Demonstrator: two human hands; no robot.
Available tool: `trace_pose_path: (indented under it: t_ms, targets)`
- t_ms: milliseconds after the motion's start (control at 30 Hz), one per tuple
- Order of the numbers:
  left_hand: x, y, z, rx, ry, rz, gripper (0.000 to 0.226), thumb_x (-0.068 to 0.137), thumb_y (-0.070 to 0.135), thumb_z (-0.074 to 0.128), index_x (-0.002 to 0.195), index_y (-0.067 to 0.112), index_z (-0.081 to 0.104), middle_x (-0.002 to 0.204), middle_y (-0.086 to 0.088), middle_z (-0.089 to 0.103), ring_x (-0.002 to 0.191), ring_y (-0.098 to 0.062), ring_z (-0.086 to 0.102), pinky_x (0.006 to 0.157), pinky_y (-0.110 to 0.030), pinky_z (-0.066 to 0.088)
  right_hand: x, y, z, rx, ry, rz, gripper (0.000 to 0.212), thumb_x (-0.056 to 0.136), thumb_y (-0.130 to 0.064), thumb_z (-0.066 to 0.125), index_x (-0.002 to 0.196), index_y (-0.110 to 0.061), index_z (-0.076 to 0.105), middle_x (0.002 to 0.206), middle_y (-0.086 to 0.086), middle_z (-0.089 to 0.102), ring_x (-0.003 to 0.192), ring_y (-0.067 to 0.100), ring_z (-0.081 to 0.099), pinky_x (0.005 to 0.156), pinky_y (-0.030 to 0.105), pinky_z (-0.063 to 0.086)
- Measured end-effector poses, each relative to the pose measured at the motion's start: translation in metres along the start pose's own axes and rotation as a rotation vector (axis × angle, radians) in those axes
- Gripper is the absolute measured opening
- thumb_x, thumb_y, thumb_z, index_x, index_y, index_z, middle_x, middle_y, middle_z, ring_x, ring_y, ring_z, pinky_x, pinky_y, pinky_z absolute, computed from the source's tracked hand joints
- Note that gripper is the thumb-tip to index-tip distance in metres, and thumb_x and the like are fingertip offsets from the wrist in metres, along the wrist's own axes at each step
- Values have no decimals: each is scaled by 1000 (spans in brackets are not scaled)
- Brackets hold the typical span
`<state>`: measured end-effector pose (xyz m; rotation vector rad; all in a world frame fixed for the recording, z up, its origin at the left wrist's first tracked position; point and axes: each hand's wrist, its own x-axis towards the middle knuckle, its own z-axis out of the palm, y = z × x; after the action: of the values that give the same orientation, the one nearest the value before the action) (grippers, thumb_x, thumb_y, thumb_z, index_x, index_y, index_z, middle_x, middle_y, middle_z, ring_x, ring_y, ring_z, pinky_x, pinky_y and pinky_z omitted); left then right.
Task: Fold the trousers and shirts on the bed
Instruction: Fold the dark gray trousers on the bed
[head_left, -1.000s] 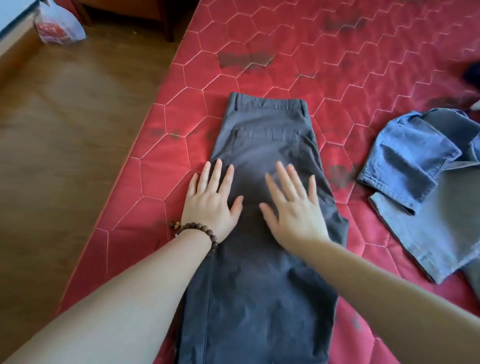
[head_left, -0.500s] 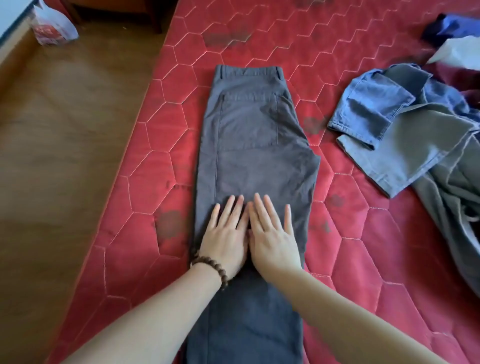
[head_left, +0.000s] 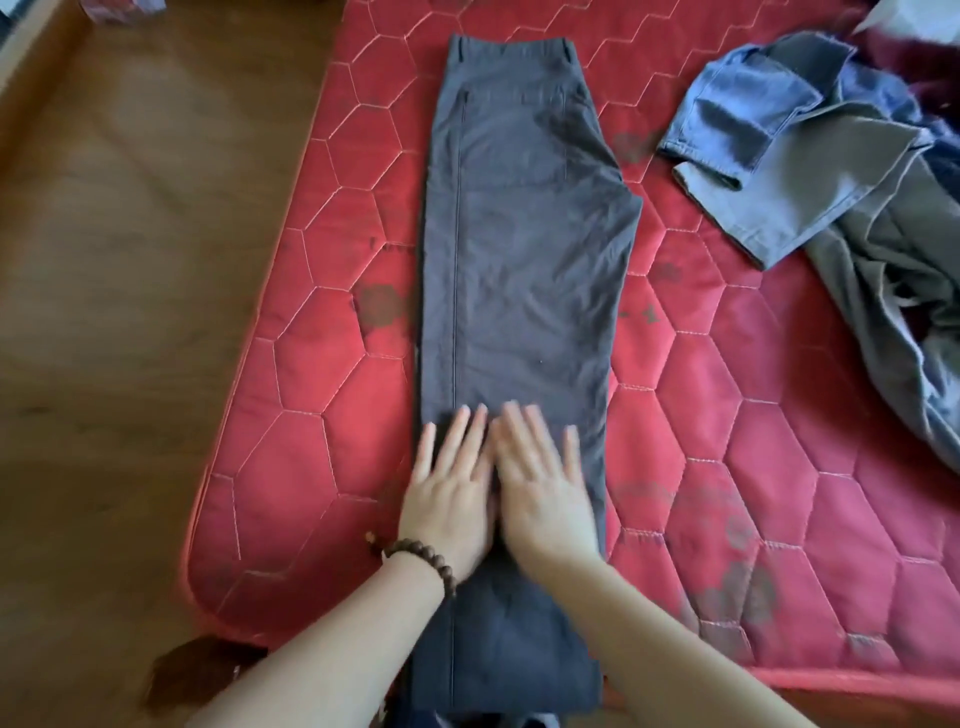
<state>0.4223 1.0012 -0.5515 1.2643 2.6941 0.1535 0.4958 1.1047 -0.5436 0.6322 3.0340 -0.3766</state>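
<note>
The trousers (head_left: 519, 270) are lying flat on the red bed (head_left: 753, 467), doubled leg over leg, and more of their length is showing than half a second ago: the hems are now visible at 6 o'clock, hanging past the mattress edge. Both hands have been sliding toward 6 o'clock, down the legs, away from the waistband. The long axis is running from 12 to 6 o'clock, with the waistband pointing to 12 and the seat bulging toward 3.

The left hand (head_left: 449, 493) and right hand (head_left: 543, 493) are pressing palm-down side by side on the cloth, fingers straight and spread, gripping nothing, index fingers touching. A bead bracelet (head_left: 423, 561) is circling the left wrist.

One pair of grey trousers is being flattened; one rumpled pile (head_left: 810, 171) of blue and grey garments is sitting at 2 o'clock, well apart from them. How many pieces it holds cannot be told. Two hands are in view. Wooden floor (head_left: 130, 312) is lying at 9 o'clock.
</note>
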Motion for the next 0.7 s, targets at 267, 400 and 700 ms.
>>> trace_pose_path:
  t_ms: [267, 400, 700]
  targets:
    - [-61, -18, 5, -9, -13, -229, 61, 98, 41, 29, 153, 17, 15, 160, -3, 12, 148, -23, 8, 119, -47, 7, -69, 54, 8, -63, -60, 397, 60, 99, -44, 24, 154, -22, 13, 161, -5, 5, 149, 17, 0, 117, 56, -2]
    - [-99, 16, 9, -65, 8, -264, 65, 94, 40, 42, 152, 20, 21, 159, -14, 14, 147, -29, 9, 117, -51, 10, -128, 25, 10, -37, -13, 263, 62, 94, -38, 31, 151, -15, 25, 159, 5, 18, 148, 23, 12, 117, 56, 3]
    - [-189, 46, 22, -304, 125, -295, 56, 86, 10, 64, 139, 20, 50, 153, -21, 25, 142, -36, 26, 114, -46, 27, -198, -14, 11, 128, -19, 363, 58, 93, -24, 57, 146, -13, 37, 156, 10, 26, 144, 29, 25, 116, 49, 21]
